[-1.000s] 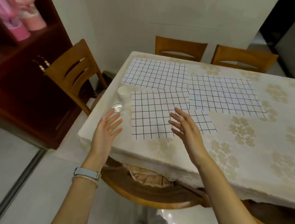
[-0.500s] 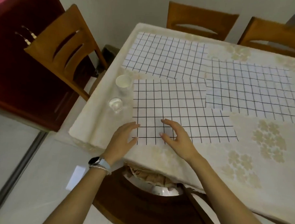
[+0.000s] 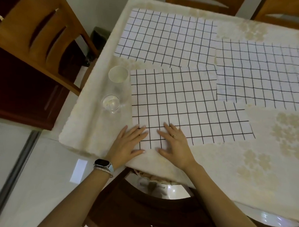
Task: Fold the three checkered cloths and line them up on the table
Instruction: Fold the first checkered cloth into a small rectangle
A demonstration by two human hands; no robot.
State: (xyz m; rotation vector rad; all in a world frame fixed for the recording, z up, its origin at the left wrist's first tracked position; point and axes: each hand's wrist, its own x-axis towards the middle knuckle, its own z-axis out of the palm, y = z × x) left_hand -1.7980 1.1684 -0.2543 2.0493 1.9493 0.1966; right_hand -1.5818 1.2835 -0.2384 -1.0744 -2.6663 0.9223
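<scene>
On the table (image 3: 228, 168), right in front of me, the nearest checkered cloth (image 3: 185, 104) lies flat and open, not folded yet. My left hand (image 3: 127, 143) and my right hand (image 3: 174, 143) both lie flat on its near left corner, fingers straight, holding nothing. I think things could go wrong here. The clear glass (image 3: 111, 103) and the paper cup (image 3: 118, 74) stand just beside the cloth's left edge, so a quick lift of this corner could knock them over. The right cloth (image 3: 263, 73) lies over the far right corner of mine, and the far cloth (image 3: 165, 38) meets its far edge, so a pull might drag those two crooked. My cloth is longer from left to right. It sits a bit turned, with its right end farther from the table's edge than its left end.
</scene>
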